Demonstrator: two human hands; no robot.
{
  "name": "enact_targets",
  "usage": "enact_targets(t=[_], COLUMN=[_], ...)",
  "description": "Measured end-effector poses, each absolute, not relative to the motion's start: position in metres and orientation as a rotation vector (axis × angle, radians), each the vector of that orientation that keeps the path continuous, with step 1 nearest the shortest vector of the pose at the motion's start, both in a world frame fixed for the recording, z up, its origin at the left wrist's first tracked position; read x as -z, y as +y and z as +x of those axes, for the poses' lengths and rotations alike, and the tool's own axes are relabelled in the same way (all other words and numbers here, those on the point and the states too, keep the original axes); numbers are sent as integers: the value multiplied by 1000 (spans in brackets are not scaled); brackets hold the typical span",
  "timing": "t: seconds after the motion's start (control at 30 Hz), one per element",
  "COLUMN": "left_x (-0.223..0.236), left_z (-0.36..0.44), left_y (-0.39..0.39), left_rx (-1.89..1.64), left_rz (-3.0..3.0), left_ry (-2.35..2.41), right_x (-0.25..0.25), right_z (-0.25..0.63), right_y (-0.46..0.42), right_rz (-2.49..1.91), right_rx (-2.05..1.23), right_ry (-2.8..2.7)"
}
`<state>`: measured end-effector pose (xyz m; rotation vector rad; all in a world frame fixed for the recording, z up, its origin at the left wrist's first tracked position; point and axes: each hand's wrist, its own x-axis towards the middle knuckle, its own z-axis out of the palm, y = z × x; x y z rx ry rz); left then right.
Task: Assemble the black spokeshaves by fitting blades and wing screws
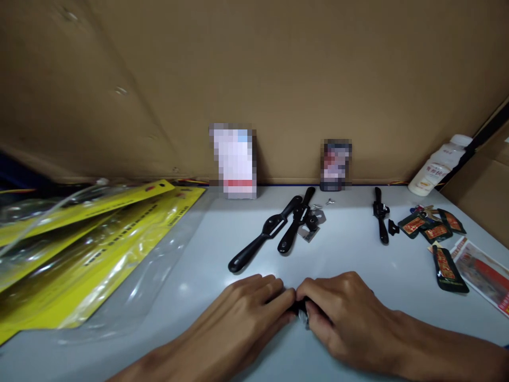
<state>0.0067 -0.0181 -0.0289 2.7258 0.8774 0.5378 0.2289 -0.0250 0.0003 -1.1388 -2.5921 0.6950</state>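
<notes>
My left hand (254, 307) and my right hand (345, 313) meet near the front of the table, fingers closed round a black spokeshave (299, 306). Most of this tool is hidden; a black middle and a small shiny metal piece (304, 319) show between my hands. Beyond them lie a long black spokeshave body (274, 225) and a second black spokeshave (295, 225). Beside the second one are metal blades (308, 234), a round black knob (313, 222) and small screws (330, 201). A smaller black spokeshave (380, 215) rests farther right, a black plate (393, 227) next to it.
Yellow-carded clear packages (115, 254) spread over the left side of the grey table (207, 307). Two blurred upright screens, a larger one (236, 164) and a phone (336, 165), lean on the cardboard wall (278, 79). Right: a bottle (439, 165), dark sachets (449, 268), a printed packet (483, 273).
</notes>
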Motion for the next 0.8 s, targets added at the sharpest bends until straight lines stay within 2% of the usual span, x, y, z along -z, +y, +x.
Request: enact_targets(t=[0.27, 0.53, 0.8], left_x=[22, 20, 17], left_z=[7, 5, 3], left_y=[-16, -17, -17], left_rx=[-513, -518, -507], left_rz=[2734, 2708, 2760], left_ry=[837, 867, 885], right_x=[-33, -45, -36], right_z=[254, 274, 265], right_y=[-5, 1, 5], right_rz=[-966, -1248, -1179], right_rx=[-1038, -606, -672], right_ry=[-2629, -2909, -2937])
